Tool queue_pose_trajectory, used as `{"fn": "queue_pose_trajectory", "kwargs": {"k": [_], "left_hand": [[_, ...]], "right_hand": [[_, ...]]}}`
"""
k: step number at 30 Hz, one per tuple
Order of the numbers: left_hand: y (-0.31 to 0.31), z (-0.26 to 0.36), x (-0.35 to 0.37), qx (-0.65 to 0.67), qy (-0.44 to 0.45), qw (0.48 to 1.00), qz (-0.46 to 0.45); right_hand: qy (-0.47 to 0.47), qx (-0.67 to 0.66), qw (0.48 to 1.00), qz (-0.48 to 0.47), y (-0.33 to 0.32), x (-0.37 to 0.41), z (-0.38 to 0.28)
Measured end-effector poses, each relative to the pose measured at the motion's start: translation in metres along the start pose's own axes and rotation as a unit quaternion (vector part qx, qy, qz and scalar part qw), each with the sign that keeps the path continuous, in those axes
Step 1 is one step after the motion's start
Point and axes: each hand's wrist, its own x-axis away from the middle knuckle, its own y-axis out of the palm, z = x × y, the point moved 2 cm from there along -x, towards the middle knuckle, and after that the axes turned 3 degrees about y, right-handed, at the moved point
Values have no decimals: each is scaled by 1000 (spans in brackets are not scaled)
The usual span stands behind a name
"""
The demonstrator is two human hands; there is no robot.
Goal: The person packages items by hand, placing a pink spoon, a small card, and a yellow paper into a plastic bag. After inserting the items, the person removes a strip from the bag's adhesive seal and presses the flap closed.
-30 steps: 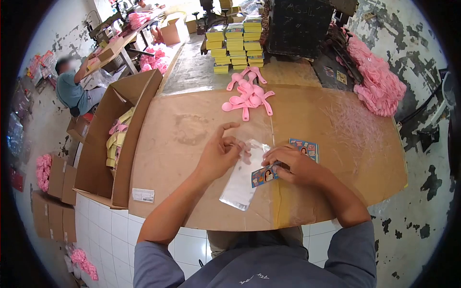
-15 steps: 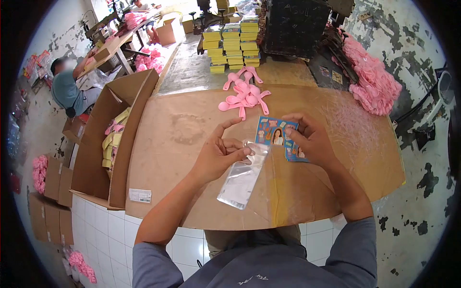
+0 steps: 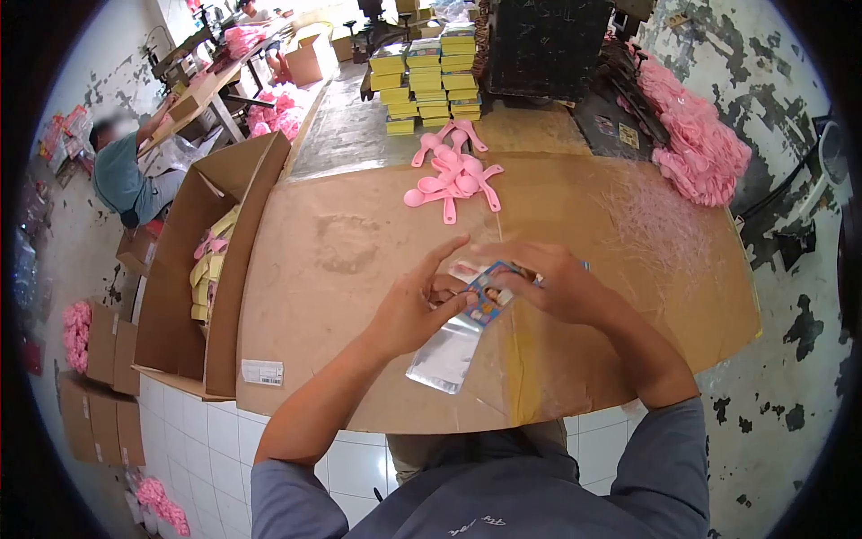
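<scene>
My left hand (image 3: 422, 301) is closed, its thumb and fingers gripping a clear plastic bag (image 3: 442, 361) near the top end. The bag hangs down over the cardboard, tilted toward the lower left. A blue printed card (image 3: 489, 310) lies across the bag's upper end, between my two hands. My right hand (image 3: 552, 283) has its fingers bent over that card, slightly blurred. Another blue edge shows past the right hand's far side, mostly hidden by it. Beyond my hands, several pink plastic spoons (image 3: 453, 175) lie in a loose pile.
A cardboard sheet (image 3: 314, 305) covers the table. At left stands an open carton (image 3: 218, 332) holding yellow and pink pieces. Yellow-edged stacks (image 3: 426, 81) rise at the back, beside a black box (image 3: 543, 49). Pink bundles (image 3: 696, 144) sit at right. A person (image 3: 126, 171) sits at far left.
My right hand has moved left, bringing a blue card to the bag's upper end. The card has turned to a slant. My left hand keeps its grip on the bag.
</scene>
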Motion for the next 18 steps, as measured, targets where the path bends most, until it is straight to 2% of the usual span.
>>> {"fn": "queue_pose_trajectory", "kwargs": {"k": [2,5,8,11,14,17,18], "left_hand": [[4,0,0,9,10,1000,-1],[4,0,-1,40,-10,999,-12],[4,-9,-2,92,-8,996,-6],[1,-18,-5,95,-9,995,18],[-4,-20,-6,90,-17,995,48],[-8,-19,-8,110,-21,991,69],[-10,-18,-9,119,-21,990,75]], "right_hand": [[132,-63,989,3,0,2,-11],[130,-187,967,111,16,5,15],[124,-137,983,13,21,3,24],[7,-150,986,-75,22,-15,36],[202,-17,977,-62,1,-58,52],[69,175,977,98,19,-76,128],[56,189,977,86,19,-78,133]]}}
